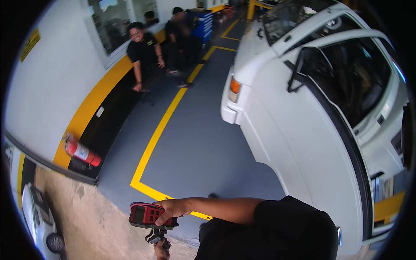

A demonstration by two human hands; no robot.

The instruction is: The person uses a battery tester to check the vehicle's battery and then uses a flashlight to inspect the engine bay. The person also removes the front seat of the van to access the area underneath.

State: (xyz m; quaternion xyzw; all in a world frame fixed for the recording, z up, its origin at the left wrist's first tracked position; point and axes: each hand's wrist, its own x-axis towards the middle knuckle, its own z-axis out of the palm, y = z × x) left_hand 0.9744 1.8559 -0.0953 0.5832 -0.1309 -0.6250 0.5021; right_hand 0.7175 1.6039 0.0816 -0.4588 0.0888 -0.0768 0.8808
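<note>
My right hand [175, 208], reaching in from the right below a black sleeve, is closed around a red and black handheld tester [146, 214]. The tester has a small dark screen and several keys, and my thumb lies over its lower edge. Just beneath it, at the bottom of the picture, my left hand [162, 250] grips a dark bundle that looks like black cable or clamps [156, 236]. Part of that bundle is hidden by the tester and my fingers. To the right stands a white truck cab with its white door [312, 147] swung open.
A red fire extinguisher [82, 151] stands against the yellow and black wall base. Two people sit along the wall, near a blue tool cabinet [202, 27]. A yellow line [159, 130] crosses the grey floor. A silver car [41, 219] stands at the lower left.
</note>
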